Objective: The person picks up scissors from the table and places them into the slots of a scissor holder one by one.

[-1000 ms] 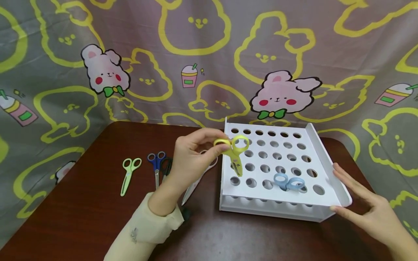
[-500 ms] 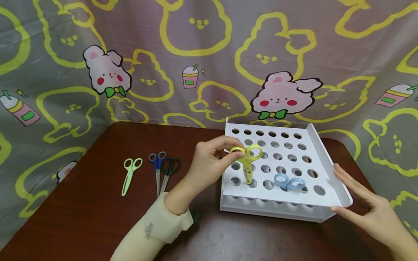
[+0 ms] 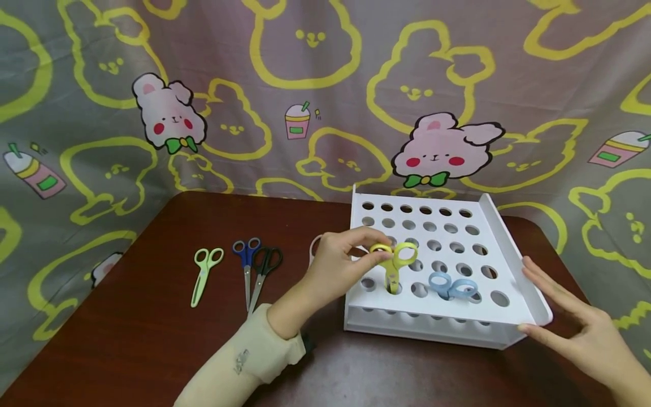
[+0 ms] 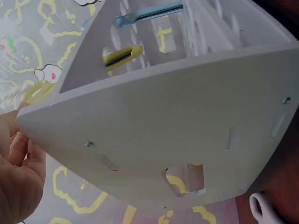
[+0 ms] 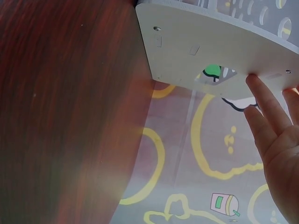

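On the left of the brown desk (image 3: 127, 339), green scissors (image 3: 204, 271), blue-handled scissors (image 3: 246, 261) and black-handled scissors (image 3: 263, 268) are lying side by side, well apart from the white perforated rack (image 3: 503, 237). The left hand (image 3: 338, 265) is pinching the handle of the yellow scissors (image 3: 394, 263), which are standing upright with their blades going down into a front-row hole of the rack, near the light blue scissors (image 3: 451, 285) already sitting in a neighbouring hole. At the right, the right hand (image 3: 580, 328) is resting with straight, relaxed fingers against the rack's side wall, holding nothing.
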Action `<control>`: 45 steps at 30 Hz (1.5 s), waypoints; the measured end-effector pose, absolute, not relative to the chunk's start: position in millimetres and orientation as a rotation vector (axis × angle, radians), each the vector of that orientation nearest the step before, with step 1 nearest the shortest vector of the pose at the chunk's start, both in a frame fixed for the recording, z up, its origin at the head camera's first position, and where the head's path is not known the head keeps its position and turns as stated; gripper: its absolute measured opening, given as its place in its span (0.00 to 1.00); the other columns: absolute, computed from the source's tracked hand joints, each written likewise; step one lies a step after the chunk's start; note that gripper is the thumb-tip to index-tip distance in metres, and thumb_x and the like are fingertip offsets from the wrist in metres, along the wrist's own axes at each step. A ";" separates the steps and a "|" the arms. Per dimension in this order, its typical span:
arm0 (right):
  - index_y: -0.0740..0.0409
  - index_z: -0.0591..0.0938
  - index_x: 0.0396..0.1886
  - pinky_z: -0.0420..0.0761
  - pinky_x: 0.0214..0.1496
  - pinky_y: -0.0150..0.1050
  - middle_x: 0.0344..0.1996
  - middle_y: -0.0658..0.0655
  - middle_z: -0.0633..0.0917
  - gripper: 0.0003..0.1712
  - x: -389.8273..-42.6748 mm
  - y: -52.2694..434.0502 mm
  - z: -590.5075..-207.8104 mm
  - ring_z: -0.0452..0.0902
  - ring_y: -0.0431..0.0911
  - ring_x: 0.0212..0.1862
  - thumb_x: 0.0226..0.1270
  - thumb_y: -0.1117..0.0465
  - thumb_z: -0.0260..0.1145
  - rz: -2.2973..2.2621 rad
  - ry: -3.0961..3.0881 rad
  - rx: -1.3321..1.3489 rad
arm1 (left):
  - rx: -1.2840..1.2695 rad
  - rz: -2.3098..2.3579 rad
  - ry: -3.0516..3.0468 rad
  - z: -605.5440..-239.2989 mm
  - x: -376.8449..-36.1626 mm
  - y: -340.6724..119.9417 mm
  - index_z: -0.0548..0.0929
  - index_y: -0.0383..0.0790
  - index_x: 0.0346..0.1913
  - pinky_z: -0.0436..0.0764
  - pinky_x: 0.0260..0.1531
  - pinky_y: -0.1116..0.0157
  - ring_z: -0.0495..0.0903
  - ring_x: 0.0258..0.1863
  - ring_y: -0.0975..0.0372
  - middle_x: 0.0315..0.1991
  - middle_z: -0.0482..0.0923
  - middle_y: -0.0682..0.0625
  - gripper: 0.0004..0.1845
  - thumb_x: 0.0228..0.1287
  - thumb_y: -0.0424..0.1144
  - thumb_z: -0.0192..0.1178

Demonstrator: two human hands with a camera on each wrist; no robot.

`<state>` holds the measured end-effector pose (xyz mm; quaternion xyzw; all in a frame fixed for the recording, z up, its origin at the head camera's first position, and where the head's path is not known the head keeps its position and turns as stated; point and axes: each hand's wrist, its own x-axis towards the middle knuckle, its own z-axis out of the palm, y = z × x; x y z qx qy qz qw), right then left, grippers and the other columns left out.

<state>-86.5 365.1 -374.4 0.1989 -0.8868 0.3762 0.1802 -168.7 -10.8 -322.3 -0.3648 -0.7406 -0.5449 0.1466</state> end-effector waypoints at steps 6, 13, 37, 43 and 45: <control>0.72 0.71 0.67 0.60 0.68 0.18 0.73 0.65 0.66 0.56 -86.9 364.7 -377.8 0.58 0.37 0.76 0.29 0.84 0.79 1.051 -2.495 0.587 | -1.062 -1.528 -2.203 -330.4 -167.3 -11.7 0.87 0.38 0.39 0.83 0.35 0.75 0.85 0.34 0.64 0.36 0.89 0.48 0.06 0.59 0.33 0.70; 0.76 0.72 0.64 0.62 0.68 0.19 0.72 0.66 0.68 0.56 -90.5 366.6 -383.0 0.62 0.38 0.75 0.23 0.83 0.81 1.015 -2.385 0.714 | -1.119 -1.460 -2.248 -337.1 -167.6 -14.2 0.87 0.40 0.38 0.82 0.35 0.76 0.85 0.33 0.67 0.34 0.89 0.51 0.05 0.59 0.34 0.71; 0.72 0.71 0.68 0.60 0.68 0.18 0.74 0.66 0.65 0.55 -86.7 365.2 -375.5 0.58 0.37 0.77 0.30 0.85 0.78 1.053 -2.499 0.576 | -1.290 -1.240 -2.369 -334.5 -172.7 -13.6 0.86 0.42 0.37 0.79 0.36 0.80 0.86 0.33 0.70 0.33 0.90 0.53 0.06 0.58 0.36 0.72; 0.71 0.71 0.68 0.61 0.67 0.17 0.73 0.67 0.66 0.56 -87.6 366.5 -374.4 0.58 0.36 0.76 0.29 0.85 0.79 1.046 -2.511 0.560 | -1.279 -1.177 -2.419 -331.8 -173.8 -12.5 0.87 0.43 0.38 0.79 0.37 0.79 0.86 0.33 0.70 0.33 0.90 0.55 0.06 0.59 0.37 0.72; 0.71 0.70 0.68 0.60 0.67 0.17 0.73 0.67 0.65 0.56 -87.6 366.8 -374.6 0.57 0.36 0.77 0.30 0.85 0.79 1.048 -2.515 0.555 | -1.279 -1.168 -2.431 -331.5 -174.0 -12.2 0.87 0.42 0.39 0.79 0.37 0.78 0.86 0.33 0.69 0.34 0.90 0.55 0.06 0.59 0.37 0.71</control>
